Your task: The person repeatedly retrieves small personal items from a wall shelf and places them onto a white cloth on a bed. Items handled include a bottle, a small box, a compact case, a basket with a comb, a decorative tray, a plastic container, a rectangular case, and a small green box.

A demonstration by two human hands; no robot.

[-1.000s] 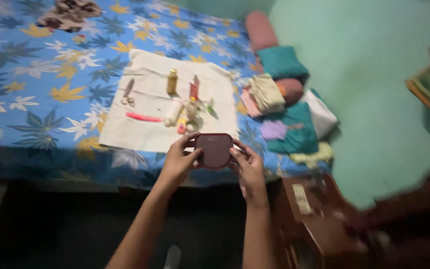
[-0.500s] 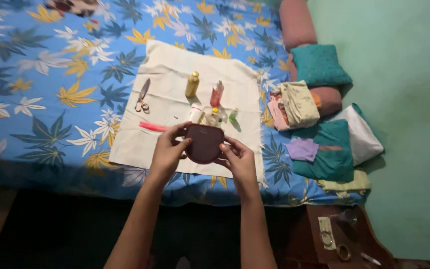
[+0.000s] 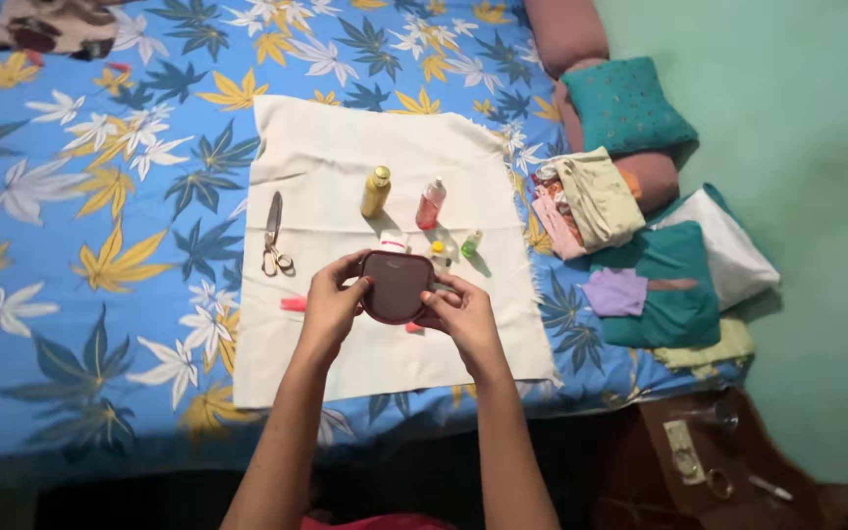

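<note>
Maroon pouch [image 3: 397,286]; cream cloth [image 3: 345,167]; blue bedsheet [image 3: 100,196], yellow-white leaf print.

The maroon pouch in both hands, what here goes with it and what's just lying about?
In hand:
maroon pouch, left hand, right hand, cream cloth, scissors, yellow bottle, pink bottle.

Lying about:
folded clothes, teal cushion.

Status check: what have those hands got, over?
Left hand, right hand: both grip a maroon pouch. Held over cream cloth. Scissors, bottles alongside.
</note>
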